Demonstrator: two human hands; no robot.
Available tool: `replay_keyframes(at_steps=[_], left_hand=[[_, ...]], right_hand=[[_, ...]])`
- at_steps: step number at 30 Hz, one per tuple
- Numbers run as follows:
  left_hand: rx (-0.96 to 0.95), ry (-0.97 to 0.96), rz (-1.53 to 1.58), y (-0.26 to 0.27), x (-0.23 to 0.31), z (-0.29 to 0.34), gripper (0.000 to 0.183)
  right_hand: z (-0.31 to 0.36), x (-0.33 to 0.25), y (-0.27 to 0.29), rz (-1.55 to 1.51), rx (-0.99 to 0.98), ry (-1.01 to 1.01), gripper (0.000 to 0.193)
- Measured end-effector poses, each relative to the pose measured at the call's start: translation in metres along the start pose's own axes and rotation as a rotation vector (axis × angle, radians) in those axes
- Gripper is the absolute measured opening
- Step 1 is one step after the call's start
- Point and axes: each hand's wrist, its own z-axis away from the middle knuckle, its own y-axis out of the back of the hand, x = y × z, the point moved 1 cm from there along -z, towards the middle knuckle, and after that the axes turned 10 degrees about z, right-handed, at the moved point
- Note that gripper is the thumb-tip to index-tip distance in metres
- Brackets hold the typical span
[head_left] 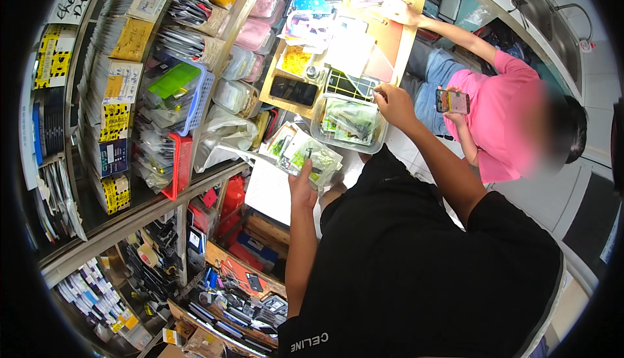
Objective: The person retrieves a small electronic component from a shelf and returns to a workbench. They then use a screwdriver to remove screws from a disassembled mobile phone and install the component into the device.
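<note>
My left hand (303, 187) is closed on several clear plastic bags (312, 159) with green and dark flat parts inside, thumb on top. My right hand (394, 106) is at the right edge of a clear plastic box (379, 138), its fingers curled together. Whether they grip the rim or something small I cannot make out. More bagged parts (348, 120) fill the box. Just beyond it lies a pale wire basket (351, 85). A dark phone (294, 91) rests on the wooden bench to the left of the box.
Shelves at left hold packed envelopes (133, 36), a blue basket (198, 101) and a red basket (181, 163). Lidded boxes (237, 62) line the bench (395, 52). A person in a pink shirt (491, 111) sits at right, one hand on a phone (453, 102), the other on the bench.
</note>
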Motion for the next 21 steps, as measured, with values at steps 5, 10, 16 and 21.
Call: replay_keyframes(at_steps=[5,10,16,21], left_hand=[[-0.052,0.030,-0.030,-0.004,-0.010,0.000,0.042],[-0.122,0.044,-0.051,-0.018,-0.014,0.000,0.045],[-0.174,0.073,-0.064,-0.029,-0.015,0.001,0.048],[-0.109,0.032,-0.009,-0.026,-0.014,0.003,0.047]], right_hand=[[0.001,-0.009,0.010,-0.090,-0.121,0.095,0.019],[0.025,-0.040,-0.008,-0.336,-0.281,0.056,0.021],[0.063,-0.069,-0.040,-0.354,-0.403,0.153,0.028],[0.058,-0.061,-0.046,-0.467,-0.485,0.023,0.016]])
